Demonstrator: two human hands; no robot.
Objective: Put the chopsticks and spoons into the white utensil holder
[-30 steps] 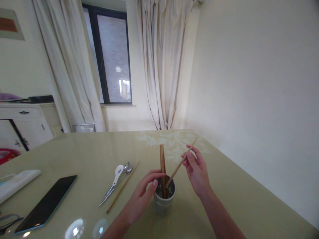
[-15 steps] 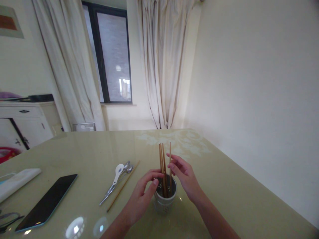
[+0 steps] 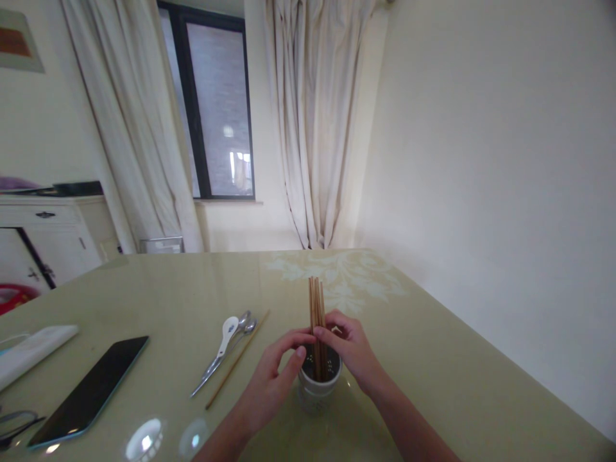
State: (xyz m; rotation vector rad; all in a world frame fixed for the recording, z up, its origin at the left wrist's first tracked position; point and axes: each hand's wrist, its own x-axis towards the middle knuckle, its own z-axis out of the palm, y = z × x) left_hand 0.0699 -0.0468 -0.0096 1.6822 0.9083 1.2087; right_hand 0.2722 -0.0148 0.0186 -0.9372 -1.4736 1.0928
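Note:
A bunch of wooden chopsticks (image 3: 316, 305) stands upright in a pale round holder (image 3: 318, 393) with small holes in its wall. My right hand (image 3: 353, 350) is closed on the chopsticks from the right, thumb in front. From the left, the curled fingers of my left hand (image 3: 279, 369) press against the bunch just above the rim, its thumb near the holder's edge. On the table to the left lies one loose chopstick (image 3: 237, 360). Beside it are a white spoon (image 3: 228, 333) with a blue mark and metal spoons (image 3: 249, 325).
A glass-topped table (image 3: 409, 385) carries a dark tablet (image 3: 91, 391), a white device (image 3: 36, 353) and a dark cord (image 3: 19, 423) at the left. The wall (image 3: 505, 192) runs along the right side. Behind are curtains (image 3: 317, 128) and a white cabinet (image 3: 62, 237).
My right hand has moved left with its chopstick, which now stands close against the others instead of apart. My left hand has stayed in place.

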